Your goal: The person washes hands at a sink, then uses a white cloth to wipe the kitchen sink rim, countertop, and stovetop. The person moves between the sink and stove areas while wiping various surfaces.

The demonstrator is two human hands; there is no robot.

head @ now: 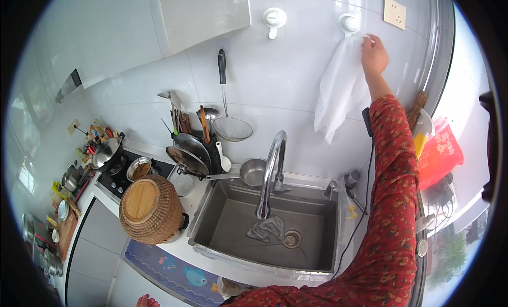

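Observation:
My right hand (375, 57) is raised against the tiled wall and pinches the upper edge of a thin white cloth (341, 85). The cloth drapes down the wall from just below a white round wall hook (349, 23). Only the fingers of my left hand (147, 301) show at the bottom edge, low in front of the counter; whether they hold anything is hidden. Below my right arm lies the grey sink (234, 223), with a crumpled grey rag (268, 229) beside its drain and a chrome faucet (274, 160) arching over it.
A second hook (274, 19) and a wire skimmer (232, 128) are on the wall. A saucepan (253, 171) sits at the sink's back edge. Left stand a woven basket (158, 212), pot lids (186, 156) and a gas stove (123, 168). A red bag (440, 156) is at the right window.

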